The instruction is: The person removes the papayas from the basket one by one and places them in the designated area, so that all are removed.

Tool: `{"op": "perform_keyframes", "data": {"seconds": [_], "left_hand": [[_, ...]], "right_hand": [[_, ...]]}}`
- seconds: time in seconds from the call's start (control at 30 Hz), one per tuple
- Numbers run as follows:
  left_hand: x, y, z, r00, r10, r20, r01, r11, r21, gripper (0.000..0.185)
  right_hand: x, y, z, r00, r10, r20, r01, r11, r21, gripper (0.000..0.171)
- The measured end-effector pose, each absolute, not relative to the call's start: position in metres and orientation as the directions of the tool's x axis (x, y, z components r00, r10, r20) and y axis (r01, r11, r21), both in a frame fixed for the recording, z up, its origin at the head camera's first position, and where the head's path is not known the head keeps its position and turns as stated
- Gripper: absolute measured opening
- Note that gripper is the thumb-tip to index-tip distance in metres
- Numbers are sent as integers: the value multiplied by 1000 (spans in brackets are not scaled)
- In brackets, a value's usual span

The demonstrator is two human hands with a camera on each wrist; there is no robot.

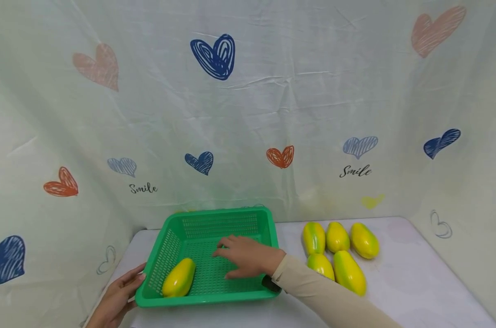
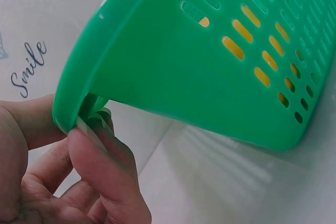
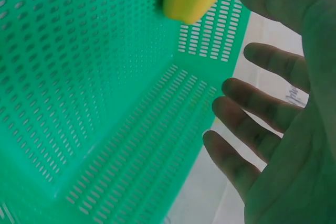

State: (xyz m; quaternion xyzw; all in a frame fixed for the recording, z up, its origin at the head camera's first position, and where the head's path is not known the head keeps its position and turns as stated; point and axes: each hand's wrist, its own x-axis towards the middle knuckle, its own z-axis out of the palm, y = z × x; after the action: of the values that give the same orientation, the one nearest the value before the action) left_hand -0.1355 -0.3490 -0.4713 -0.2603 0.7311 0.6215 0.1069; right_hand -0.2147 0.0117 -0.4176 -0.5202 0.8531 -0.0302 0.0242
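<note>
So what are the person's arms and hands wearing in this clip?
The right arm has a long, snug beige sleeve reaching the wrist, with a small black device at the cuff. The right hand and left hand are bare: no gloves, no rings visible. No left sleeve shows.

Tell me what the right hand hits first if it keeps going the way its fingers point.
The right hand hovers open inside the green basket, fingers pointing toward its left side. Going straight on, it would likely meet the basket's left wall, passing behind the yellow fruit, though depth is unclear.

Open basket (image 1: 268, 217) floor at frame centre, one papaya (image 1: 179, 277) lower left; five papayas (image 1: 339, 255) crowding tabletop (image 1: 416, 282) right.
</note>
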Motion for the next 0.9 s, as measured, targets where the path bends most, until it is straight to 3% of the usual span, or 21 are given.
{"op": "perform_keyframes", "data": {"seconds": [0.9], "left_hand": [[-131, -346, -470, -866, -234, -441, -470, 80, 879, 70]], "right_hand": [[-210, -47, -421, -444, -894, -70, -887, 449, -111, 65]]}}
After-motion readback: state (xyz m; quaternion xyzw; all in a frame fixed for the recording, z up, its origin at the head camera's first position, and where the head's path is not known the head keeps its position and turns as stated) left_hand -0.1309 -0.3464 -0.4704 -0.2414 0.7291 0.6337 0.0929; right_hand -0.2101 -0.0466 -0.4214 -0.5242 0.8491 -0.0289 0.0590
